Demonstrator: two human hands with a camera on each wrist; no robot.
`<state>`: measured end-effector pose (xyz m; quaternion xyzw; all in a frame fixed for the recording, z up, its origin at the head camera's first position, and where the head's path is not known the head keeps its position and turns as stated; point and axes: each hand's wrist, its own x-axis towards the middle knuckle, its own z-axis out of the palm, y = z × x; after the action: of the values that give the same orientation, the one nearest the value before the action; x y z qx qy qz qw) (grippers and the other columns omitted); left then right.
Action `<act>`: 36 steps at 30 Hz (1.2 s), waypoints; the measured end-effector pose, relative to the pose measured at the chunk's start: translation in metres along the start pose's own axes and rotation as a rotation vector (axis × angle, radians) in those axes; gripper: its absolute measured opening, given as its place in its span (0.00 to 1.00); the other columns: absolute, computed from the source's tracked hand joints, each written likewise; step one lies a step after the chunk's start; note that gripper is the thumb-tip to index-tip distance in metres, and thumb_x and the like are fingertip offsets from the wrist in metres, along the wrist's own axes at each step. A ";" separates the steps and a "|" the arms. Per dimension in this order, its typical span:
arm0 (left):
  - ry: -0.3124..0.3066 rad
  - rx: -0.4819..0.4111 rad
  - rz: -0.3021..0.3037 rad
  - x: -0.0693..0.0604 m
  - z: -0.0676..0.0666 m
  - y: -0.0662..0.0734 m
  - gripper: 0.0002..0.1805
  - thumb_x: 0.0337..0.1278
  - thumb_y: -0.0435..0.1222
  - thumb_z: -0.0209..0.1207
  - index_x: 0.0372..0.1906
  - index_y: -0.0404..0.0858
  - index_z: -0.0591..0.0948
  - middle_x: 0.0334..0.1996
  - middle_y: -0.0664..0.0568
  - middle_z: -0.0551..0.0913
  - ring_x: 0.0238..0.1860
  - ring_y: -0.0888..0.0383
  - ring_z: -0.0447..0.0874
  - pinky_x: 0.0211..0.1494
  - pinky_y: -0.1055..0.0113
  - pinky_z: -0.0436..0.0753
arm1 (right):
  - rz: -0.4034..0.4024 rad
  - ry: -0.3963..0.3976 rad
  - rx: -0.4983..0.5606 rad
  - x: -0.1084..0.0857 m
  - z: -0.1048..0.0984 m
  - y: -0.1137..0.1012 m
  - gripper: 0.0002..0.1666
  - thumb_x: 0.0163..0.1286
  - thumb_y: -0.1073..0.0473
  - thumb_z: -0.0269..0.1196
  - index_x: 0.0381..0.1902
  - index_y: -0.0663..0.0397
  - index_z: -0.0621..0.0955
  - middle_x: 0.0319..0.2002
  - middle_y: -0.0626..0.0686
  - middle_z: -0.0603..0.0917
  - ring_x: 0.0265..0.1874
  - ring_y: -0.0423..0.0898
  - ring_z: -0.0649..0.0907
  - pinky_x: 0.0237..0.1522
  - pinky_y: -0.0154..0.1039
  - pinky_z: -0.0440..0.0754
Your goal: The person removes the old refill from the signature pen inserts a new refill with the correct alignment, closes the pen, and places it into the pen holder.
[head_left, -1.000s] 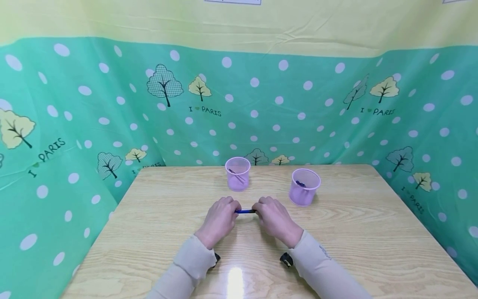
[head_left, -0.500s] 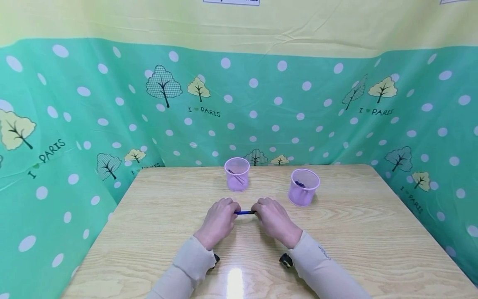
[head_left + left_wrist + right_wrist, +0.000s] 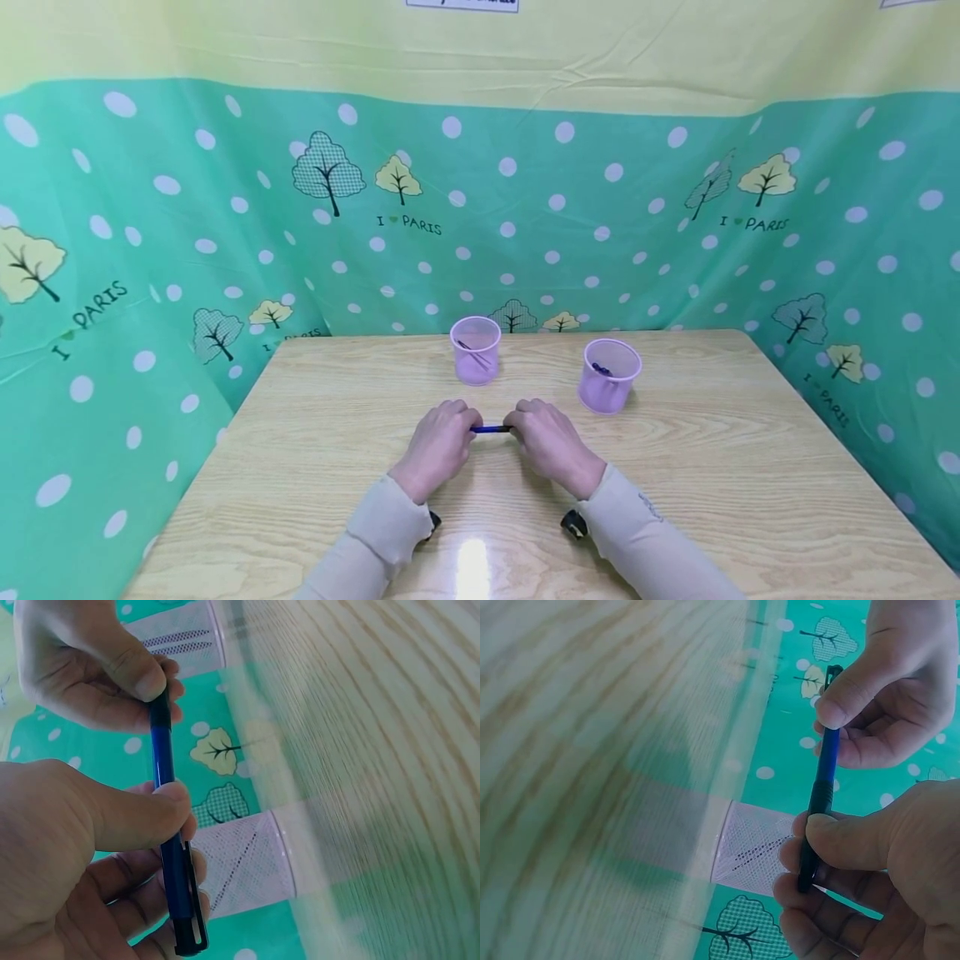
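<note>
Seen from the head camera, only the middle of the blue pen shows, its ends hidden by the fingers. At nine o'clock from it, the left hand pinches the clip half between thumb and fingers; at three o'clock, the right hand pinches the dark grip section. A lilac mesh cup stands near twelve o'clock, a second lilac cup at two; their dark contents are hard to make out. The sign at twelve is cut off.
</note>
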<state>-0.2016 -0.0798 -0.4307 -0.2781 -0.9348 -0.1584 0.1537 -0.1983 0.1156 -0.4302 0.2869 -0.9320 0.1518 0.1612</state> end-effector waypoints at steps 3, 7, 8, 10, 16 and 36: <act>-0.005 0.001 -0.002 0.000 0.000 0.000 0.08 0.49 0.28 0.66 0.34 0.42 0.84 0.28 0.56 0.78 0.32 0.57 0.77 0.36 0.62 0.77 | -0.007 0.010 -0.003 0.000 0.000 0.000 0.07 0.58 0.67 0.67 0.34 0.52 0.87 0.27 0.45 0.79 0.28 0.42 0.77 0.33 0.39 0.77; -0.014 0.003 -0.007 0.000 -0.001 0.000 0.08 0.49 0.28 0.66 0.34 0.42 0.84 0.28 0.56 0.79 0.31 0.57 0.77 0.35 0.63 0.76 | -0.012 0.014 0.001 -0.001 0.001 0.000 0.07 0.58 0.66 0.67 0.34 0.51 0.87 0.28 0.44 0.80 0.28 0.42 0.77 0.33 0.39 0.77; -0.016 0.002 -0.009 0.000 -0.001 0.000 0.08 0.49 0.28 0.66 0.34 0.42 0.85 0.28 0.57 0.79 0.31 0.57 0.77 0.35 0.63 0.76 | -0.012 0.014 0.002 -0.001 0.002 0.001 0.07 0.58 0.67 0.67 0.34 0.51 0.87 0.28 0.44 0.80 0.27 0.42 0.77 0.33 0.38 0.77; -0.022 0.001 -0.013 -0.001 -0.001 0.000 0.08 0.49 0.28 0.66 0.34 0.42 0.85 0.28 0.57 0.79 0.31 0.57 0.77 0.35 0.63 0.76 | -0.013 0.013 0.003 -0.001 0.002 0.001 0.07 0.57 0.67 0.67 0.34 0.51 0.87 0.27 0.44 0.79 0.27 0.42 0.77 0.32 0.38 0.76; -0.025 -0.001 -0.017 -0.001 -0.001 0.000 0.07 0.49 0.28 0.65 0.34 0.42 0.85 0.28 0.56 0.79 0.30 0.57 0.77 0.35 0.63 0.76 | -0.020 0.017 0.006 -0.001 0.003 0.001 0.07 0.57 0.67 0.67 0.34 0.51 0.87 0.27 0.44 0.79 0.27 0.42 0.76 0.32 0.38 0.76; -0.096 -0.028 -0.055 0.000 -0.004 0.001 0.07 0.53 0.28 0.63 0.36 0.41 0.85 0.30 0.55 0.81 0.32 0.58 0.79 0.38 0.62 0.78 | -0.015 0.002 0.014 -0.001 0.000 -0.001 0.08 0.57 0.67 0.68 0.34 0.52 0.87 0.28 0.45 0.80 0.28 0.41 0.77 0.33 0.36 0.79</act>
<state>-0.2004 -0.0807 -0.4266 -0.2618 -0.9461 -0.1623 0.1002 -0.1970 0.1151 -0.4304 0.2948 -0.9285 0.1576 0.1614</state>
